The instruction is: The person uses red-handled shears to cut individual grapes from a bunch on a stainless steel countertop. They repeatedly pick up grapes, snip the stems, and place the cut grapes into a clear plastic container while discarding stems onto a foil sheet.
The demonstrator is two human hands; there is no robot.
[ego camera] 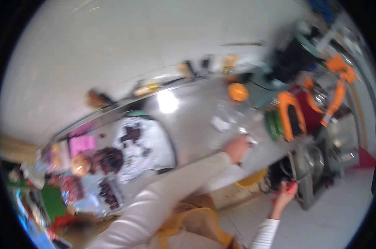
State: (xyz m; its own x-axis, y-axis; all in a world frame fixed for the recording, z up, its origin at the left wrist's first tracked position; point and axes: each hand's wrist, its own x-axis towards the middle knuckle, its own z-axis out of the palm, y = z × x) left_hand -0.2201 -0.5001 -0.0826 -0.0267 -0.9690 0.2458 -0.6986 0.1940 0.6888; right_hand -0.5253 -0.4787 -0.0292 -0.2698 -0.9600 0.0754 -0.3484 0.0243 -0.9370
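Observation:
The view is blurred. My left hand (237, 148) reaches across to the near edge of a metal counter (194, 109); shiny, small things lie by its fingers, and whether it grips one is unclear. A crumpled white piece (220, 124) lies just beyond it. Lower right, off the counter's near side, my right hand (285, 195) is closed around a red object (291, 187), its kind too blurred to name. To the left, dark reddish pieces (132, 133) lie on a white sheet (157, 146), beside a clear bag of dark round pieces (110, 194).
An orange round object (238, 92) stands at the counter's back. On the right are green items (272, 124), orange-handled things (292, 116) and metal cookware (314, 160) below. A yellow basin (253, 179) is beneath the near edge. Pink packages (82, 145) and bags crowd the left end.

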